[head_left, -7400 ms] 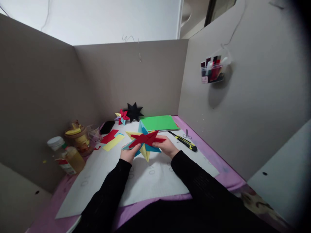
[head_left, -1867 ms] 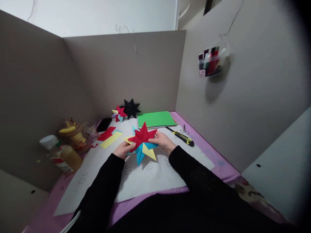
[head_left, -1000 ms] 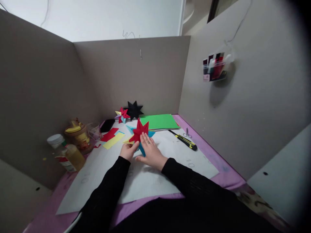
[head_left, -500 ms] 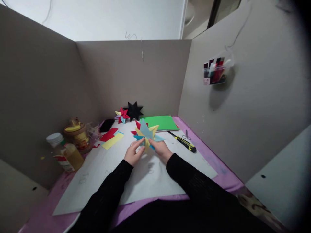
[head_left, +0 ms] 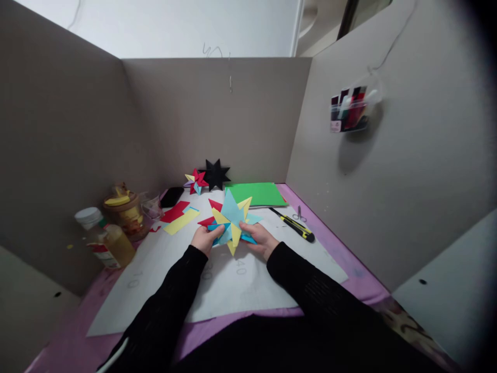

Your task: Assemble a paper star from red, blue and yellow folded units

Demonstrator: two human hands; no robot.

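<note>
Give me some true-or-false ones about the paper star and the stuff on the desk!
1. The left hand and the right hand both hold the paper star. True.
2. The black star lies on top of the green paper. False: it stands at the back wall, just left of the green paper.
3. A yellow-and-black cutter lies on the desk to the right of the hands. True.
4. The right hand is holding the scissors. False: the scissors lie on the desk beside the cutter, and no hand touches them.
</note>
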